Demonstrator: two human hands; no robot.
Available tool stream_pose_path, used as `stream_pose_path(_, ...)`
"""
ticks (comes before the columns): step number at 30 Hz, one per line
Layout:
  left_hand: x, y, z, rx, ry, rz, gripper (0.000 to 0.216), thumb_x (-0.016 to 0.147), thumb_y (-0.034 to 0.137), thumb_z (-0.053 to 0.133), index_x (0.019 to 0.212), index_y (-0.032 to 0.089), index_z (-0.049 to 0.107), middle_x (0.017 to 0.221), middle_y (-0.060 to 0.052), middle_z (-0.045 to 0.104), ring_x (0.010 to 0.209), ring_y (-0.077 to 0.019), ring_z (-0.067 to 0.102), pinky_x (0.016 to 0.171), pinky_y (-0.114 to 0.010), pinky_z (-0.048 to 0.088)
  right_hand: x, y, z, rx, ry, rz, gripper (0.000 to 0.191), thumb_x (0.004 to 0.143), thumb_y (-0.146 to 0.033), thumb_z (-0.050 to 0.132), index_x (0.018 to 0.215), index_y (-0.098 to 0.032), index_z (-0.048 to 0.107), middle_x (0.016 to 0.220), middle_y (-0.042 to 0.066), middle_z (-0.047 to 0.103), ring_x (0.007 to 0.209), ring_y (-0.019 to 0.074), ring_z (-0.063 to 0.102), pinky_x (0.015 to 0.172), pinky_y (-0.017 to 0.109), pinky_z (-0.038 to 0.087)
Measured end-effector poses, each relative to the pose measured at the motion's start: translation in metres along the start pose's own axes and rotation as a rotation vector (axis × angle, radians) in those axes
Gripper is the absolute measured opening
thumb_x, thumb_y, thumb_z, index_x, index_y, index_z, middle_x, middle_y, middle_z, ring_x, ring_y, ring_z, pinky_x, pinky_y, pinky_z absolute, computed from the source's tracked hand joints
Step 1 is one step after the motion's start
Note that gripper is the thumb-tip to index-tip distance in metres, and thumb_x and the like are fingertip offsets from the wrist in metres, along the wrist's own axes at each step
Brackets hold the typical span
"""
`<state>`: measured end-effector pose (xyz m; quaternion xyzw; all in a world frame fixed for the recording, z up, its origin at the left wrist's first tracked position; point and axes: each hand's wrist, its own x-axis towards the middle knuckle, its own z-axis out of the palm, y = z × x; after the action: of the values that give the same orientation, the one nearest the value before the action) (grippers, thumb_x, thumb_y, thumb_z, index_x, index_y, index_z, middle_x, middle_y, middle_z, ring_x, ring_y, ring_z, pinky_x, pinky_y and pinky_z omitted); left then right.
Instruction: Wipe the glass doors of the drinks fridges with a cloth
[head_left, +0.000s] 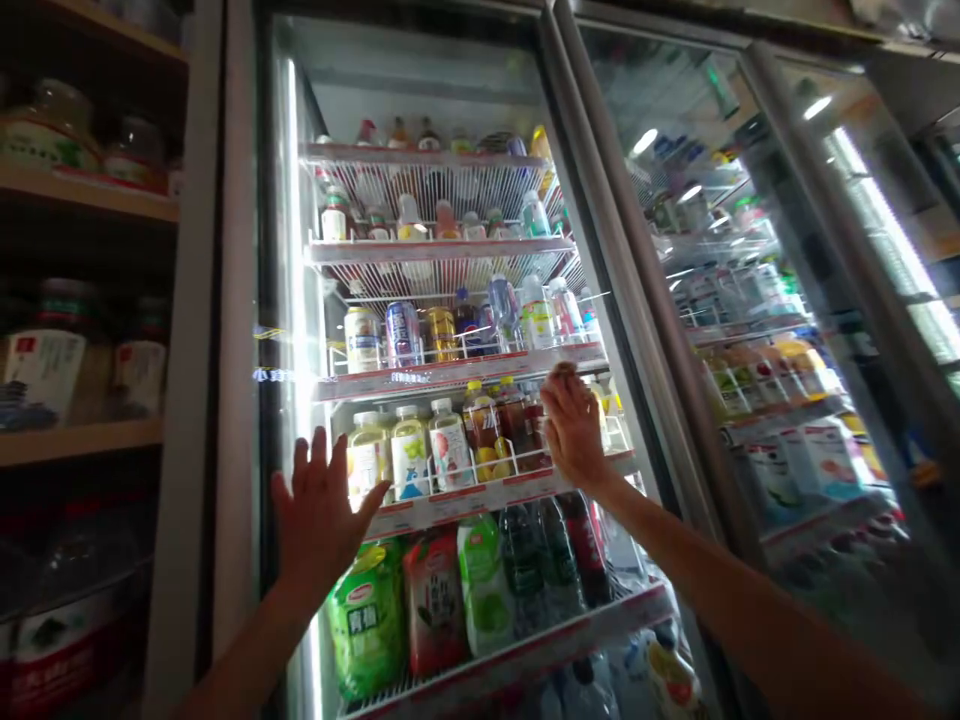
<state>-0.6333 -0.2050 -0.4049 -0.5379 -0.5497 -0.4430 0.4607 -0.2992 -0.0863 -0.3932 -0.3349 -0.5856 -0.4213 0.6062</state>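
In front of a lit drinks fridge [463, 376] both my hands are raised. My left hand [319, 515] is open, palm forward and fingers spread, near the fridge's left edge; whether it touches the glass I cannot tell. Beside its thumb stand pale-labelled bottles [410, 455]. My right hand [574, 425] is up near the right end of the same shelf, its fingers bent and close together. A small brownish patch shows at their tips, too blurred to name. Dark tea bottles [484, 420] with yellow caps stand just left of this hand.
Higher shelves hold cans [403, 335] and bottles; green and red large bottles [367, 620] fill a lower one. A metal door frame [637, 260] runs along the right, with more glass-fronted fridges beyond. Wooden shelves [82, 440] with jars and bottles stand left.
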Motion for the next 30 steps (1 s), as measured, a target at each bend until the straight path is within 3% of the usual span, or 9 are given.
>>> stream_pose_path(2, 0.005, 0.004, -0.002, -0.01, -0.016, -0.001, 0.075, 0.083, 0.061, 0.028, 0.141, 0.014, 0.024, 0.15, -0.017, 0.019, 0.14, -0.0319, 0.012, 0.108, -0.06, 0.014, 0.006, 0.006, -0.001, -0.013, -0.018, 0.019, 0.047, 0.087, -0.024, 0.032, 0.133, -0.024, 0.043, 0.139, 0.006, 0.043, 0.132, 0.0238, 0.032, 0.106, 0.051, 0.023)
stream_pose_path(6, 0.012, 0.013, -0.002, -0.016, -0.042, -0.041, 0.078, 0.082, 0.063, 0.028, 0.141, 0.011, 0.025, 0.15, -0.017, 0.018, 0.14, -0.0333, 0.01, 0.106, -0.063, 0.012, 0.016, 0.007, -0.003, -0.076, 0.105, 0.301, 0.052, 0.086, -0.023, 0.029, 0.137, -0.014, 0.037, 0.14, 0.016, 0.038, 0.132, 0.0301, 0.029, 0.1, 0.057, 0.027)
stream_pose_path(11, 0.01, 0.013, -0.001, -0.014, -0.04, -0.042, 0.078, 0.082, 0.064, 0.028, 0.141, 0.013, 0.024, 0.15, -0.016, 0.018, 0.14, -0.0322, 0.01, 0.107, -0.062, 0.011, 0.014, -0.011, -0.005, -0.017, -0.136, -0.202, 0.048, 0.087, -0.023, 0.034, 0.134, -0.03, 0.04, 0.143, -0.001, 0.037, 0.135, 0.0189, 0.026, 0.109, 0.045, 0.022)
stream_pose_path(16, 0.012, 0.016, 0.004, -0.031, -0.019, -0.019, 0.078, 0.082, 0.063, 0.029, 0.141, 0.013, 0.023, 0.15, -0.016, 0.019, 0.139, -0.0332, 0.011, 0.108, -0.061, 0.01, 0.027, -0.017, 0.002, -0.008, 0.119, 0.274, 0.053, 0.086, -0.021, 0.03, 0.139, -0.016, 0.033, 0.14, 0.013, 0.04, 0.134, 0.0279, 0.027, 0.103, 0.054, 0.025)
stream_pose_path(21, 0.016, 0.03, 0.016, -0.064, 0.003, 0.102, 0.073, 0.083, 0.058, 0.034, 0.143, 0.018, 0.021, 0.15, -0.013, 0.021, 0.14, -0.0295, 0.012, 0.11, -0.058, 0.004, 0.02, -0.044, 0.005, 0.064, -0.193, -0.407, 0.058, 0.086, -0.023, 0.037, 0.143, -0.029, 0.024, 0.147, -0.001, 0.031, 0.139, 0.0196, 0.018, 0.111, 0.047, 0.019)
stream_pose_path(22, 0.016, 0.032, 0.018, -0.067, 0.012, 0.106, 0.073, 0.083, 0.057, 0.034, 0.143, 0.017, 0.02, 0.15, -0.013, 0.021, 0.14, -0.029, 0.012, 0.11, -0.058, 0.003, 0.021, -0.045, 0.005, 0.049, -0.186, -0.37, 0.059, 0.086, -0.023, 0.036, 0.143, -0.031, 0.022, 0.147, -0.001, 0.031, 0.138, 0.0203, 0.019, 0.11, 0.049, 0.018)
stream_pose_path(25, 0.014, 0.033, 0.021, -0.064, 0.023, 0.119, 0.074, 0.084, 0.058, 0.034, 0.143, 0.017, 0.019, 0.15, -0.014, 0.019, 0.14, -0.0289, 0.012, 0.109, -0.058, 0.004, 0.029, -0.046, 0.008, -0.021, -0.022, 0.096, 0.059, 0.087, -0.021, 0.032, 0.145, -0.024, 0.018, 0.147, 0.006, 0.031, 0.137, 0.027, 0.021, 0.106, 0.057, 0.022)
stream_pose_path(26, 0.014, 0.033, 0.021, -0.062, 0.027, 0.123, 0.074, 0.084, 0.058, 0.034, 0.143, 0.016, 0.02, 0.15, -0.015, 0.019, 0.14, -0.029, 0.012, 0.109, -0.058, 0.004, 0.032, -0.048, 0.009, -0.022, 0.002, 0.151, 0.06, 0.087, -0.021, 0.032, 0.145, -0.022, 0.017, 0.147, 0.008, 0.03, 0.137, 0.0281, 0.021, 0.105, 0.057, 0.022)
stream_pose_path(30, 0.014, 0.026, 0.017, -0.052, 0.037, 0.143, 0.072, 0.084, 0.06, 0.031, 0.141, 0.016, 0.025, 0.149, -0.014, 0.022, 0.14, -0.0283, 0.014, 0.11, -0.057, 0.006, 0.037, -0.067, 0.011, 0.056, -0.185, -0.348, 0.061, 0.087, -0.023, 0.037, 0.145, -0.029, 0.016, 0.147, -0.001, 0.03, 0.138, 0.0215, 0.018, 0.111, 0.05, 0.019)
